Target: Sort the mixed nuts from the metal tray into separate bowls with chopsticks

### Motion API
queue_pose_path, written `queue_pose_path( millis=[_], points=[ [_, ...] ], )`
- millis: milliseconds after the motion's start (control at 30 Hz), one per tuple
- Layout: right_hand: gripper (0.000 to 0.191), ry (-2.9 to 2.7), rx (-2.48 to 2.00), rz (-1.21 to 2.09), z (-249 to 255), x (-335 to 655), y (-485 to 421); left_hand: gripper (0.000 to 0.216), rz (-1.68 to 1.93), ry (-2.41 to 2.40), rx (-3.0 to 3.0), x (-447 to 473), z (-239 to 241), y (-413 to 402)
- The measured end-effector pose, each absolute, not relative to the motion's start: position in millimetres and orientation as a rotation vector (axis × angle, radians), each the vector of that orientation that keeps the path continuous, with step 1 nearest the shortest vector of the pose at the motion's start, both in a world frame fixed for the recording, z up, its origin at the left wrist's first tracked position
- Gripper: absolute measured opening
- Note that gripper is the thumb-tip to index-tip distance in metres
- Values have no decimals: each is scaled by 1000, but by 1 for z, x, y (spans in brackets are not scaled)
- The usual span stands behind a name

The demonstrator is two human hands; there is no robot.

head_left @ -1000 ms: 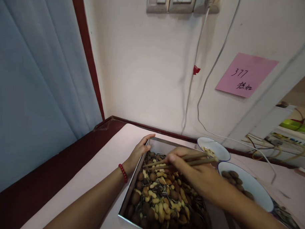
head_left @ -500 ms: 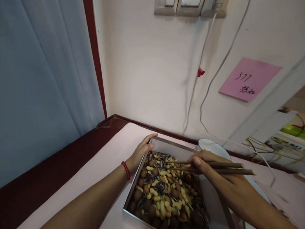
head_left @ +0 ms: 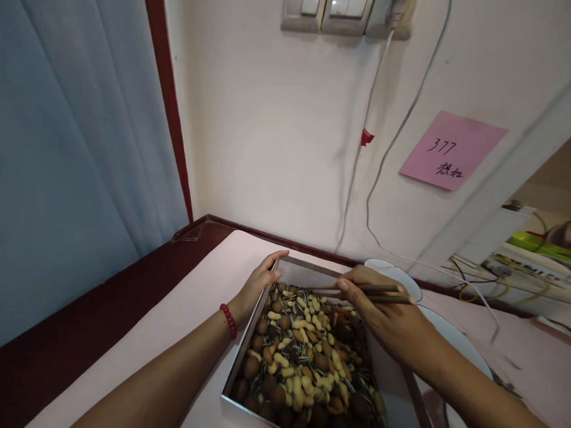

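Observation:
A shallow metal-edged box is filled with mixed nuts: peanuts in the shell, round brown nuts, almond-like nuts and striped seeds. My left hand, with a red bead bracelet at the wrist, grips the box's far left corner, its thumb by the inner side. A pair of wooden chopsticks is in my right hand, above the far right part of the box. The chopstick tips point left and reach down to the nuts near the far wall. Whether they pinch anything I cannot tell.
Behind my right hand stands a white bowl, with a larger white dish to its right, partly behind my forearm. A grey cable hangs down the wall onto the pink table cover. A blue curtain hangs at left.
The chopsticks have tilted and their tips have moved toward the box's far wall. My left hand keeps its hold on the corner. The whole view has shifted slightly.

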State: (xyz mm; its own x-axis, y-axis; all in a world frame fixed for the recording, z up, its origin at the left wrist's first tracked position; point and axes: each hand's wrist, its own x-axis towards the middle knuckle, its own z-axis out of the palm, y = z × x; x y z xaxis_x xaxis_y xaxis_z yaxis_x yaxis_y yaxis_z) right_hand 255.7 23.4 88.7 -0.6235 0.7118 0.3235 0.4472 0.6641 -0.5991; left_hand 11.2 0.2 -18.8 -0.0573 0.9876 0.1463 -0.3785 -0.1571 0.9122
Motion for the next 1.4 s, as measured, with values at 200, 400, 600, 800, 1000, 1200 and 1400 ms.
queue_pose_path(
  millis=[200,400,600,800,1000,1200,1400],
  points=[
    [41,-2346,-875,613,74,251,32,50,1528,902,1046,9,-19,2],
    [43,-2297,-892,608,88,267,20,50,1513,882,1004,11,-15,1],
    [41,-2318,-860,673,94,266,19,49,1559,941,1020,13,-11,1],
    [37,-2400,-799,719,86,256,21,49,1549,904,1014,13,-15,2],
    [43,-2346,-811,662,83,257,22,49,1527,890,1001,13,-16,1],
    [43,-2289,-836,624,86,270,18,51,1536,939,1008,13,-12,1],
    [37,-2174,-862,582,89,301,-2,55,1538,988,1051,8,-13,4]
  ],
)
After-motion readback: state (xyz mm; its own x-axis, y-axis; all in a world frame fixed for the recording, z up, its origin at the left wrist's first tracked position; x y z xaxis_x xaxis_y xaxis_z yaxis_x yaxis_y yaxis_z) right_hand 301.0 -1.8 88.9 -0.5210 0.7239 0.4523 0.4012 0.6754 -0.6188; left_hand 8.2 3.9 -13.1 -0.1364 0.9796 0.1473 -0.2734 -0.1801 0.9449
